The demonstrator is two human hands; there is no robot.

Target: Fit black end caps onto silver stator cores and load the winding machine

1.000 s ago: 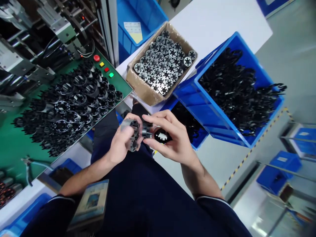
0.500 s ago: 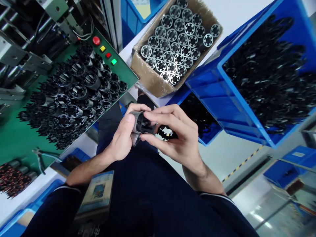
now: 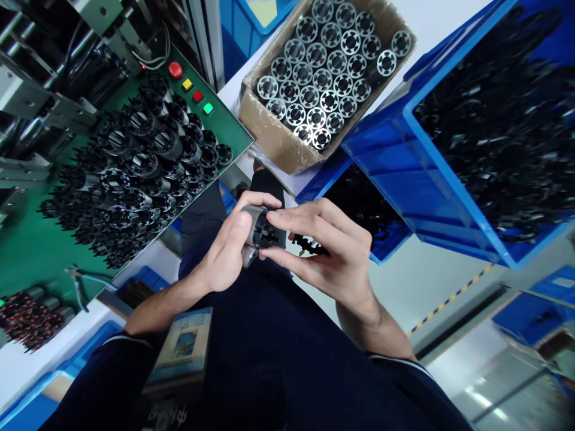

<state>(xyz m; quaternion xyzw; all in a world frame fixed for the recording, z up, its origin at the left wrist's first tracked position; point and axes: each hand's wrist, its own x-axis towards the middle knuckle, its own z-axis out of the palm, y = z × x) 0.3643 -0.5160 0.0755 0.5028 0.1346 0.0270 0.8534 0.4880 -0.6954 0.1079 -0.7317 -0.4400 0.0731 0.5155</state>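
Note:
In front of my body, my left hand (image 3: 229,248) is wrapped round a grey metal stator core (image 3: 254,220) with a black pronged plastic end piece (image 3: 268,233) on its right end. Another grey metal part (image 3: 249,255) shows just below it in the same grip; its far side is hidden. The thumb and index fingertip of my right hand (image 3: 335,245) touch the black end piece from below and above. A second black toothed plastic ring (image 3: 311,244) is tucked inside my right hand, partly covered by the fingers.
Stator cores with black ends (image 3: 139,161) are heaped on the green bench (image 3: 33,239), near pliers (image 3: 79,284), copper-wound parts (image 3: 33,314) and push buttons (image 3: 197,96). A cardboard box (image 3: 278,146) holds bare cores. Blue bins (image 3: 386,167) with black parts stand at right.
Both hands, with the stator core, have shifted slightly right in view. The black ring in my right hand is now turned more edge-on. The fingers still meet at the black end piece.

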